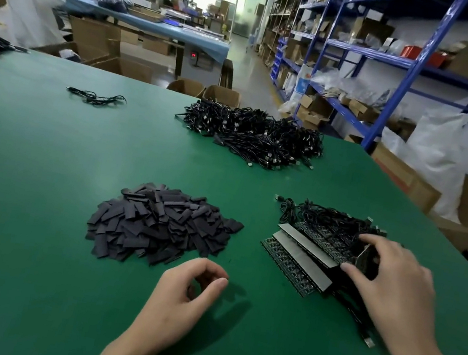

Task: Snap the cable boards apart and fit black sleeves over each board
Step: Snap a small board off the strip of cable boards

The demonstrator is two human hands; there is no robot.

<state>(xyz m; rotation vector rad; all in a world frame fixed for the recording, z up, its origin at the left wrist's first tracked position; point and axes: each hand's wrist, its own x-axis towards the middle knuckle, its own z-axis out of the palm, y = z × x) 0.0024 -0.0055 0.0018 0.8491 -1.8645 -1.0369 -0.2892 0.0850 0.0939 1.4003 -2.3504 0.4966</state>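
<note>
Head view | right grip [390,277] pinches board strip [368,260] at 3 o'clock | left grip [191,288] loosely curled, empty | better: support both sides, bend evenly at the score.

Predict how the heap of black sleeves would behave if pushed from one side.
The black sleeves lie loose and overlapping, so the heap would probably scatter, not slide whole. They look thin and flat: likely light, bendy, unlikely to roll.

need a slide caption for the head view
Right hand grips a board on the stack, left hand empty beside the sleeve pile, green table.
</note>
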